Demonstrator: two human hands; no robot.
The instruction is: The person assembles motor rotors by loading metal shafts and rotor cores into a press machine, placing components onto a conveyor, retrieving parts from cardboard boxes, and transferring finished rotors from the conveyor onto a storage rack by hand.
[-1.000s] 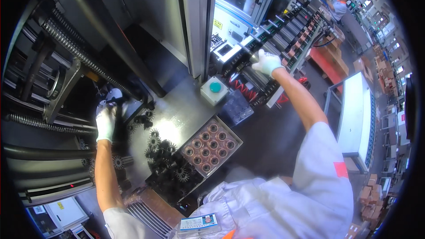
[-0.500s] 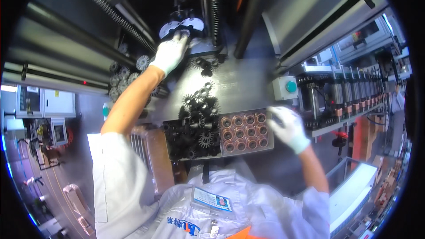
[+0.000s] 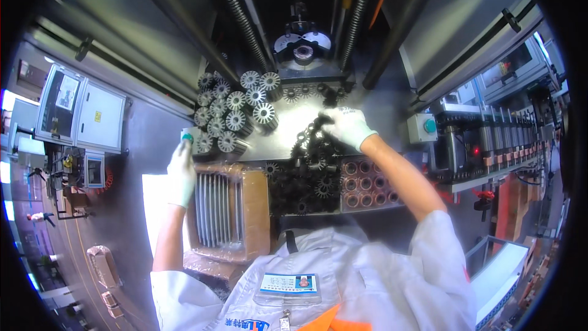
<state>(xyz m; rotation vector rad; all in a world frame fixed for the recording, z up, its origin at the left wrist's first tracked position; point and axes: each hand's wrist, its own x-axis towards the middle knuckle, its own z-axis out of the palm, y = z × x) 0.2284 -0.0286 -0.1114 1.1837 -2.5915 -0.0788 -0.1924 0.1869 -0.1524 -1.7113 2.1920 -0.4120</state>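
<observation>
My left hand, white-gloved, reaches up to a green push button on the left, fingers stretched and their tips at the button. My right hand, gloved too, is over the pile of black toothed rings on the metal table. Its fingers are drawn together on a black toothed ring, partly hidden by the glove. Beyond the hands, a round part sits in the press fixture, under two white curved plates.
Slotted steel cores stand stacked at the left. Copper-coloured rings fill a tray near me, beside more black toothed pieces. A carton of metal rods stands at left. Another green button is at right; springs and columns flank the press.
My left hand has left the fixture for the left green button, leaving the round part visible there. My right hand has moved from beside the copper ring tray to the black toothed rings. The view has shifted.
</observation>
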